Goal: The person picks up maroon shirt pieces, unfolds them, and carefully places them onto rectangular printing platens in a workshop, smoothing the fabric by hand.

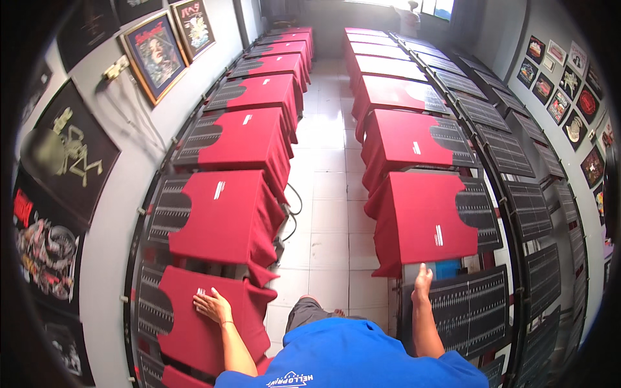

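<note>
My left hand (213,306) lies flat, fingers spread, on a red cut fabric panel (213,333) at the near left. The panel is spread over a black board with white markings (154,304), and its loose edge hangs into the aisle. A small white print on it is partly under my fingers. My right hand (422,282) is seen edge-on with its fingers stretched out, holding nothing that I can see. It is at the inner far corner of a bare black marked board (469,313). Just beyond it lies another red panel (430,216) with a white print.
Two long rows of boards with red panels run away on both sides of a white tiled aisle (326,223). Black rails (504,223) edge the rows. A dark cable (297,207) loops beside the left row. A person (409,19) stands at the far end.
</note>
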`<state>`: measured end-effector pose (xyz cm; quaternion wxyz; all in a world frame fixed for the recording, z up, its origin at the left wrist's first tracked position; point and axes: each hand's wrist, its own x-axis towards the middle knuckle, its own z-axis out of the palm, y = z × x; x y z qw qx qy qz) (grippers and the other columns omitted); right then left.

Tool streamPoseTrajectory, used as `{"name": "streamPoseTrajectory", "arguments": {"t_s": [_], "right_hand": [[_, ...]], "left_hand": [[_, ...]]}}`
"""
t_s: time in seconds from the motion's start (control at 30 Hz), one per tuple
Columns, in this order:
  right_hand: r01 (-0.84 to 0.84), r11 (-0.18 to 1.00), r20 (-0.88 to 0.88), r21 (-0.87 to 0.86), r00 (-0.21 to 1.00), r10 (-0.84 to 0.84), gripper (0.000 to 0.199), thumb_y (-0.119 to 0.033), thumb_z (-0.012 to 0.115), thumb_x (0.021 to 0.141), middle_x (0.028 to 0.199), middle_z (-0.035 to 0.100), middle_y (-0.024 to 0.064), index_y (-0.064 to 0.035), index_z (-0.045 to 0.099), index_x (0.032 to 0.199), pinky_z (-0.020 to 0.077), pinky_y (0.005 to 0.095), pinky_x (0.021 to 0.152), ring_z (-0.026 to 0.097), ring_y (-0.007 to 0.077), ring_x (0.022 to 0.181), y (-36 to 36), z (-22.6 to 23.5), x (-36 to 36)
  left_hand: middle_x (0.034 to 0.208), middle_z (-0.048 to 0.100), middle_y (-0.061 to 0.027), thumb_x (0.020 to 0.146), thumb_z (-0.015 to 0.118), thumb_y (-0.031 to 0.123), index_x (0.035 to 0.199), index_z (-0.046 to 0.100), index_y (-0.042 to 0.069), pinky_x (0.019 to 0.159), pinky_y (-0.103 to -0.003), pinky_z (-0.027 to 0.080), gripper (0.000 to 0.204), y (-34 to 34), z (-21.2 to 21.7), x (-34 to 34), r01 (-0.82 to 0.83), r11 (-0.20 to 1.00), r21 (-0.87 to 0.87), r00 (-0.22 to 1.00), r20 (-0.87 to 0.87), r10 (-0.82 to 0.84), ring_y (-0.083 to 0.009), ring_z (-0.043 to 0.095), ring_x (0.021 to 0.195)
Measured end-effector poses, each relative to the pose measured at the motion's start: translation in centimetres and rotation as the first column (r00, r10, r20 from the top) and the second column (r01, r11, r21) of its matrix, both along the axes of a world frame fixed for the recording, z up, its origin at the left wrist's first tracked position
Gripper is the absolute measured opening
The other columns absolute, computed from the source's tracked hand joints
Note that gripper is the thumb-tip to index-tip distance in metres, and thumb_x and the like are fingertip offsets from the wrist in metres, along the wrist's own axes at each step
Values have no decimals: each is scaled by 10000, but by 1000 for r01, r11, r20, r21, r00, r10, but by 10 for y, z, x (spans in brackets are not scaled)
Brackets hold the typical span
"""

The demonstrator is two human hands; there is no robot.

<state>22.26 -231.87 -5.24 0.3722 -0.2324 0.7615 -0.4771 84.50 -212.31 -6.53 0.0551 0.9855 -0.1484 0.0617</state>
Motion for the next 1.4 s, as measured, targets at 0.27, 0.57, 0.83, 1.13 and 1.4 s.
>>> {"name": "streamPoseTrajectory", "arguments": {"t_s": [0.27,0.57,0.83,1.13,1.4], "right_hand": [[552,829,643,-95,669,-372,916,-782,195,874,1579,199,77,-140,193,1527,174,536,1145,201,308,1441,-88,-68,-5],[584,805,902,-106,397,-170,925,-787,382,832,1504,350,83,-132,297,1480,333,499,1082,370,326,1341,-56,-48,110],[378,861,670,340,545,-504,764,-616,473,884,1416,449,107,-88,377,1428,370,440,1052,455,285,1262,-100,32,69],[435,900,136,-24,893,-428,660,-513,472,909,1364,485,108,-67,416,1393,385,413,1034,485,260,1218,-361,164,6],[406,893,-87,-196,899,-428,569,-422,470,932,1318,518,109,-49,451,1362,399,389,1019,512,238,1179,-541,209,53]], "left_hand": [[1339,505,-254,965,521,215,1276,527,-46,1055,-455,362,406,-358,29,-105,708,354,-612,547,157,-822,-410,454,1263],[1359,520,-127,1030,366,419,1362,459,24,962,-363,476,525,-734,42,-417,472,49,-880,-760,-435,-483,-225,508,1230],[1583,191,-93,773,291,876,1524,211,143,1133,-509,234,1052,-742,-47,-432,776,503,-380,-616,-627,477,-261,243,1431],[1219,622,-84,906,655,291,1270,521,26,951,-357,492,470,-853,72,-351,571,700,-428,-817,-382,433,-163,613,1066],[1169,616,-69,850,719,129,1261,507,23,974,-351,456,474,-1028,234,-339,40,704,-709,-977,119,175,-165,579,1090]]}}
